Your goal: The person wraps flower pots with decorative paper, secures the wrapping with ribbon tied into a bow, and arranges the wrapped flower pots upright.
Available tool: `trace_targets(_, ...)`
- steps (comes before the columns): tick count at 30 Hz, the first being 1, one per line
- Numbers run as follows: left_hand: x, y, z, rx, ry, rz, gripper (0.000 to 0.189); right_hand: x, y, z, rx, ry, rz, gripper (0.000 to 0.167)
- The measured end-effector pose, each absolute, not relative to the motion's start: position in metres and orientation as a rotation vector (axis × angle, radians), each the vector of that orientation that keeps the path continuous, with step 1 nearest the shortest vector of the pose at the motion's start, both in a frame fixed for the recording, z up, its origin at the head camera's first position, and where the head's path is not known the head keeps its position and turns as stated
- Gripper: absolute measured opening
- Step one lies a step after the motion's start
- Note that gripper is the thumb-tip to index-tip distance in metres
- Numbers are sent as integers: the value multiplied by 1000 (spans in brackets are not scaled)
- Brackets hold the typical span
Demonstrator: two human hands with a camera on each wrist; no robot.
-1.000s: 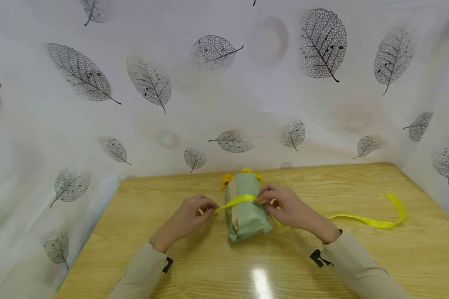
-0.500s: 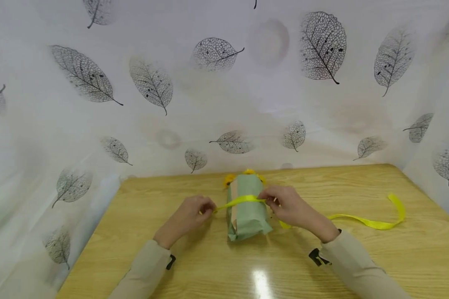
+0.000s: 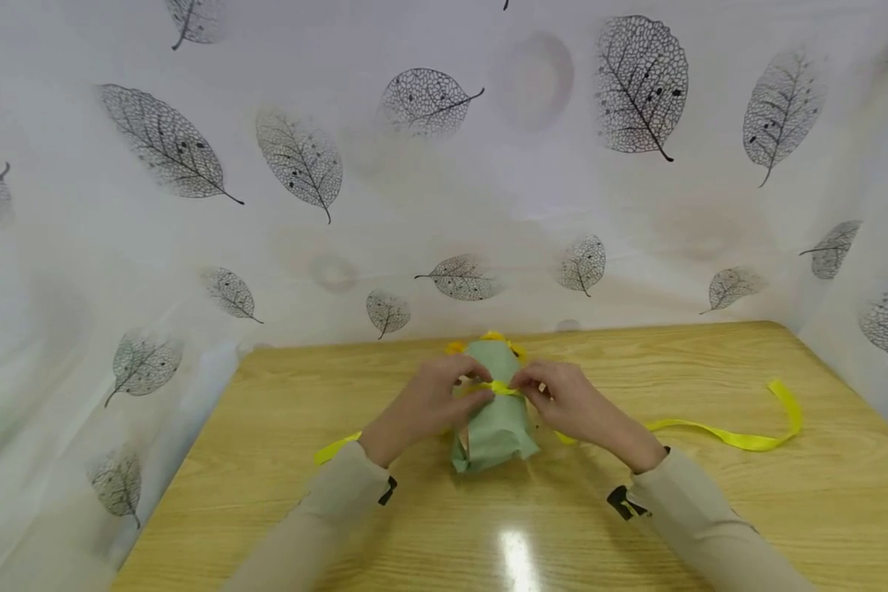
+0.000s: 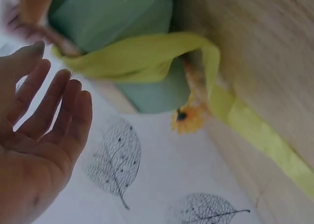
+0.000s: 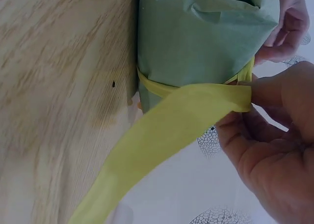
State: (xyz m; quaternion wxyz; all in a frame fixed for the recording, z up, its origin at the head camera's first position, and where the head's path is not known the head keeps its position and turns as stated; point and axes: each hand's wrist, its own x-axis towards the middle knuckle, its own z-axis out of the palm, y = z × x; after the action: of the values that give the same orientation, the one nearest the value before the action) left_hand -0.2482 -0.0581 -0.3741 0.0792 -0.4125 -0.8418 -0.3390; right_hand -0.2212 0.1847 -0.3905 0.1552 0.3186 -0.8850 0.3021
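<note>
A bouquet wrapped in green paper [image 3: 492,440] lies on the table, with a yellow ribbon [image 3: 505,389] around its middle. My right hand [image 3: 573,404] pinches the ribbon at the bouquet's right side; the right wrist view shows the ribbon [image 5: 171,116] between thumb and fingers, its tail hanging away. My left hand [image 3: 425,404] is over the bouquet's left side, fingertips at the ribbon. In the left wrist view the fingers of this hand [image 4: 44,135] are spread and loosely bent, beside the ribbon [image 4: 142,57], whose tail runs free. Orange-yellow flowers [image 4: 189,118] show at the bouquet's far end.
The wooden table [image 3: 636,526] ends at a white curtain [image 3: 326,263] printed with leaves. A long ribbon tail [image 3: 747,440] curls over the table on the right. Another tail [image 3: 335,448] emerges by the left wrist.
My left hand has let go of the left ribbon tail and moved right, onto the bouquet's ribbon. My right hand keeps its pinch at nearly the same place.
</note>
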Motion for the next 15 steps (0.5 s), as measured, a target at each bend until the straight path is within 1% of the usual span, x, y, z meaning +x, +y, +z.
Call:
trace_targets(7, -251, -46, -376, -1196, -2566, -1030, 9, -225, 179, -388, 810, -2531, 981, 12)
trace_targets(13, -250, -44, -372, -1230, -2554, -891, 16, -228, 173, -383, 699, -2577, 1038, 12)
trace_targets(15, -249, -44, -371, -1245, -2546, -856, 15, -229, 170, -382, 652, -2603, 1065, 13)
